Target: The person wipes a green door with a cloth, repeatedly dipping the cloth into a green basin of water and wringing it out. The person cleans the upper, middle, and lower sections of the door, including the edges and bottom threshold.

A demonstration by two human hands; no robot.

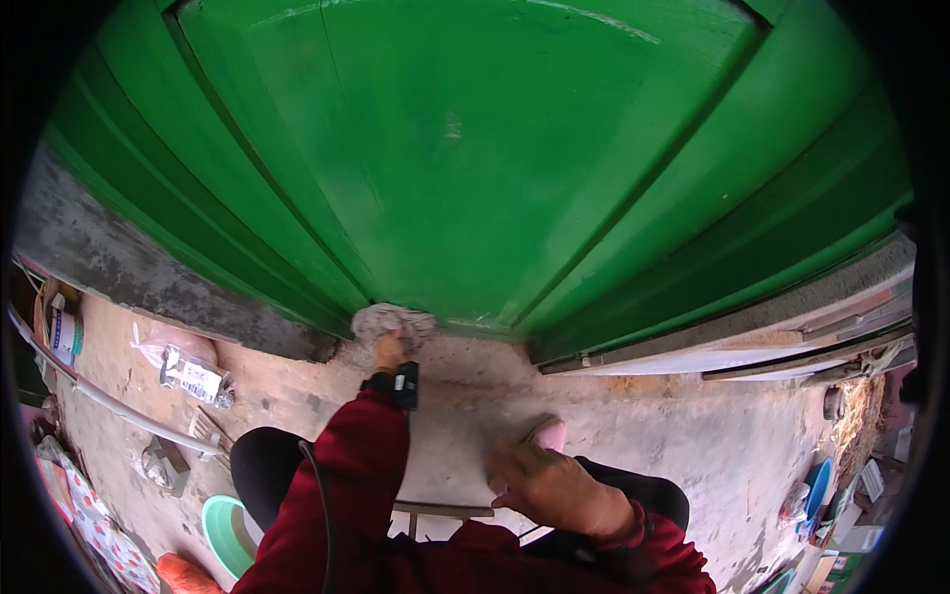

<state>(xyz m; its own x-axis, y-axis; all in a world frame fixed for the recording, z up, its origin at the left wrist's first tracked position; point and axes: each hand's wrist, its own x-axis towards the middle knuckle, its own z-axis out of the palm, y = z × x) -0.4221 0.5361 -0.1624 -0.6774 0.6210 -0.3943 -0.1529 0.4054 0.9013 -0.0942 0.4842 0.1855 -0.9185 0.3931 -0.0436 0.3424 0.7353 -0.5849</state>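
My left hand [390, 349] presses a crumpled greyish cloth [387, 321] against the foot of a green painted door [460, 185], at the panel's lower left corner. A dark band with a small device [404, 382] wraps that wrist. The cloth hides most of the fingers. Over my right knee, my right hand [557, 486] hangs in the air, slightly blurred. Its fingers are loosely bent, the thumb sits apart from them, and I see nothing in it. Below this hand the tip of a pink shoe [548, 434] rests on the concrete floor [460, 416].
Bagged items [194, 375] lie on the floor at left, near a pale pipe [141, 419]. A light green basin [223, 534] and an orange bag [185, 575] stand lower left. At right are a blue basin [819, 490] and boards [809, 364] beside the door frame.
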